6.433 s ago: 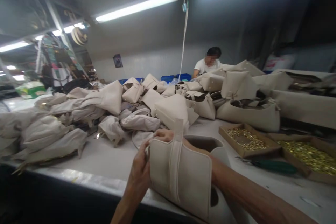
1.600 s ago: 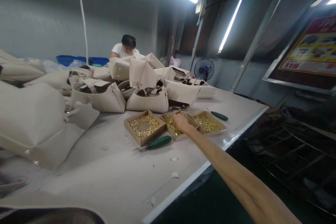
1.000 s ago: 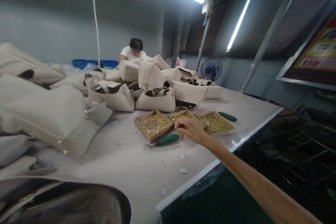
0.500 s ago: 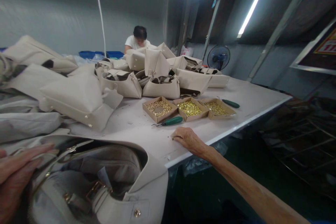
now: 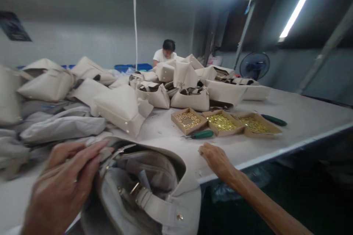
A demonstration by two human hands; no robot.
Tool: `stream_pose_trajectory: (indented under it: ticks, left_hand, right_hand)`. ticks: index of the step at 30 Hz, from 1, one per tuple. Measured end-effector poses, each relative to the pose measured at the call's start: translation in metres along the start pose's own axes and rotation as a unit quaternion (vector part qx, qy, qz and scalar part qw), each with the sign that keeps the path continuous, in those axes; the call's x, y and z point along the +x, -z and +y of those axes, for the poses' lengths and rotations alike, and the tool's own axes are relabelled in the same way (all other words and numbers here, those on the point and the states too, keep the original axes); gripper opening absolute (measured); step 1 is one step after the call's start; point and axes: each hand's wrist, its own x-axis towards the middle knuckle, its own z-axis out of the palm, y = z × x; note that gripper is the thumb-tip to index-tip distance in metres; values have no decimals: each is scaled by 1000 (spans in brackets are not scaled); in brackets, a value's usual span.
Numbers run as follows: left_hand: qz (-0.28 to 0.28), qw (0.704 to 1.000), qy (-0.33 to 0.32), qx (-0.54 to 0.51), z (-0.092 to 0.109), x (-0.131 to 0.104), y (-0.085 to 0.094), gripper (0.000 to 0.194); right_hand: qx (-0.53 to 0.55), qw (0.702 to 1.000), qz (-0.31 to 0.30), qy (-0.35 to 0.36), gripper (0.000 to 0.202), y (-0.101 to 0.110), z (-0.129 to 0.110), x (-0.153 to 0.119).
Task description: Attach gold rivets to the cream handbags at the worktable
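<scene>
A cream handbag (image 5: 190, 198) lies tilted at the table's near edge, its mouth toward me, showing a grey lining, a strap with a gold buckle and a gold stud. My left hand (image 5: 66, 176) pinches the bag's left upper rim between thumb and fingers. My right hand (image 5: 216, 159) rests low over the table, right of the bag, fingertips pressed together; whatever they hold is too small to make out. Just beyond it lies a green-handled tool (image 5: 202, 134) with a thin metal tip. Behind that stand three cardboard trays of small gold-coloured metal parts, the nearest being the left tray (image 5: 182, 129).
Cream bags (image 5: 190, 101) are heaped across the back of the table (image 5: 300, 114). Grey lining pieces (image 5: 63, 126) pile up at left. Another green-handled tool (image 5: 274, 120) lies beyond the trays. A person (image 5: 162, 55) sits behind the heap, near a fan (image 5: 254, 66).
The view has swung left, so things sit further right. More of my left hand shows, still on the bag's rim. My right hand stays by the table surface with its fingertips together.
</scene>
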Motion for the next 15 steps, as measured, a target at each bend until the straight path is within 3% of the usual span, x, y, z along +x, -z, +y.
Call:
stream_pose_trajectory:
  ticks: [2,4,7,9,11,15]
  left_hand:
    - [17,998,-50,24,7,3,1,24]
    - [8,999,-31,-13,13,7,1,20]
    - [-27,991,84,-97,20,13,-4,15]
    - [-44,972,168,-155,23,17,-9,16]
    - [-52,953,224,-199,25,21,-13,19]
    - [-39,953,233,-191,26,28,-19,20]
  right_hand:
    - [41,999,27,8,20,7,2,1]
    - [157,984,73,41,15,23,-2,7]
    - [338,930,114,88,13,64,-32,15]
    - [443,885,87,118,13,92,-70,16]
    - [538,828,23,153,14,112,-111,16]
    - [632,752,-72,174,16,116,-173,27]
